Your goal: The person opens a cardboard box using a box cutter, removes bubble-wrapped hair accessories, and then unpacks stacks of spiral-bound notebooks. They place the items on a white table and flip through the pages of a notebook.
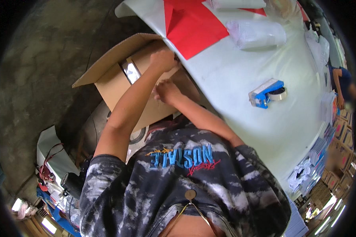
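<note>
A brown cardboard box (114, 91) stands beside the table in front of me, its long far flap (106, 55) raised. A shiny silvery strip (131, 72) shows on the box next to my left forearm. My left hand (163, 60) is closed at the box's far right part, near the table edge. Nearer to me, my right hand (168, 91) is closed over the box, knuckles bent. The fingertips of both hands are hidden, and I cannot make out what they grip.
On the pale covered table (225, 83) lie a blue tape dispenser (267, 94) with a tape roll, a red sheet (194, 29) and clear plastic-wrapped bundles (259, 34). A person (342, 85) is at the far right, near stacked cartons (342, 138). A black fan-like object (71, 181) is at lower left.
</note>
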Tool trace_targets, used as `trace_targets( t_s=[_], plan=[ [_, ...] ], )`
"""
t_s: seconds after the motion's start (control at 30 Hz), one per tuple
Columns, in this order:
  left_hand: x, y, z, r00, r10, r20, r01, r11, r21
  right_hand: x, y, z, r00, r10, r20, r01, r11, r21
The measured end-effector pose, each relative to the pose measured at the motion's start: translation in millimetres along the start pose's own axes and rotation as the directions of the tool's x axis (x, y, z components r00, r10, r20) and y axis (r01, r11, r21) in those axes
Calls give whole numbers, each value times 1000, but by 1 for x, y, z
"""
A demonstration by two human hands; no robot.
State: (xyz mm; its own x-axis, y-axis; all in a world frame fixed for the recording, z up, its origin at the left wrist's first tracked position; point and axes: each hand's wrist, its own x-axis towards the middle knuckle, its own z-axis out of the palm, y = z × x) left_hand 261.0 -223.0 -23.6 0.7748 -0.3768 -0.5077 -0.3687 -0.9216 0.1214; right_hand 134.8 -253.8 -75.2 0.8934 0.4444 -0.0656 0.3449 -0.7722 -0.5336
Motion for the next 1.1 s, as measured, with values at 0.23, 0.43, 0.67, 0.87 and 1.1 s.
trace_targets(
  t_s=[0.23, 0.43, 0.67, 0.87, 1.1],
  plan=[
    [-10, -25, 40, 999, 30, 35, -23, 984, -176, -41, -44, -31, 980, -197, -37, 199, 977, 73],
    [-42, -88, 65, 967, -101, -235, 20, 945, -327, -65, -56, -23, 972, -220, 87, 233, 951, -204],
    [-123, -102, 129, 846, -262, -464, 215, 965, -153, -109, -43, -10, 961, -278, 5, 273, 939, -211],
    [-218, -146, 100, 656, -577, -487, 425, 815, -393, -167, -33, 21, 877, -49, 478, 127, 983, -133],
    [-221, -111, 132, 661, -635, -399, 292, 708, -643, -162, -32, 47, 648, 67, 759, 77, 985, -153]
  ],
)
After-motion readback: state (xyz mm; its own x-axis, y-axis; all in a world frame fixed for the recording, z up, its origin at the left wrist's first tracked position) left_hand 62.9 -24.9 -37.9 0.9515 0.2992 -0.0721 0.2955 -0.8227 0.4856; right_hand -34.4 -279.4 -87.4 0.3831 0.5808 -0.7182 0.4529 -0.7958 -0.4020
